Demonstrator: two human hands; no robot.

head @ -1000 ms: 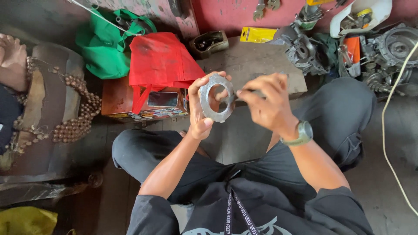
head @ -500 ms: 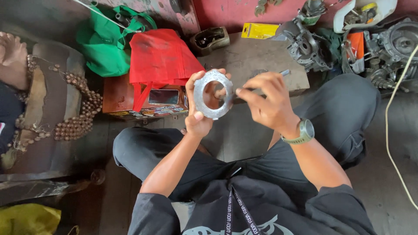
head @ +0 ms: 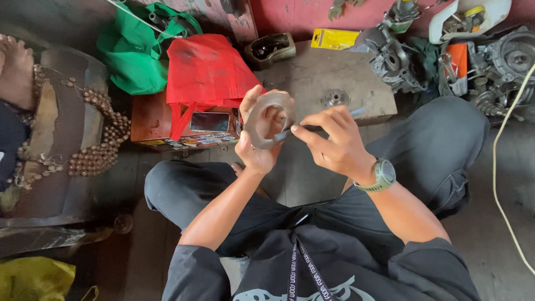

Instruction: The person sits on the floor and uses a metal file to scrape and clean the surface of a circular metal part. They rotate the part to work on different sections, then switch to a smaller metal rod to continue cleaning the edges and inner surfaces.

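Left hand (head: 257,146) closed on a flat grey metal ring plate (head: 262,120), thumb low on rim, fingers wrapped behind and showing thru the centre hole. Plate up in front of chest, tilted, above lap, just short of the low wooden table (head: 334,78). Right hand (head: 333,144) pinched shut on a thin metal tool (head: 312,128), prob. a file or scraper, tip touching the ring's lower-right edge; far end poking out past the fingers toward the table.

Handling, judged: plate stiff, thin, moderately heavy for its size, no flex. Surface dull, maybe oily, so could slip if pinched on the faces only. Best hold at the rim w/ fingers hooked thru the hole, as here. Edges look notched; care w/ fingertips.

Nearby: small round hub part (head: 334,98) on the table, red cloth bag (head: 207,75) over a reddish box (head: 167,125) w/ a phone (head: 209,121) on it, green bag (head: 142,53), engine parts (head: 398,58) at far right, beaded seat cover (head: 83,134) at left.
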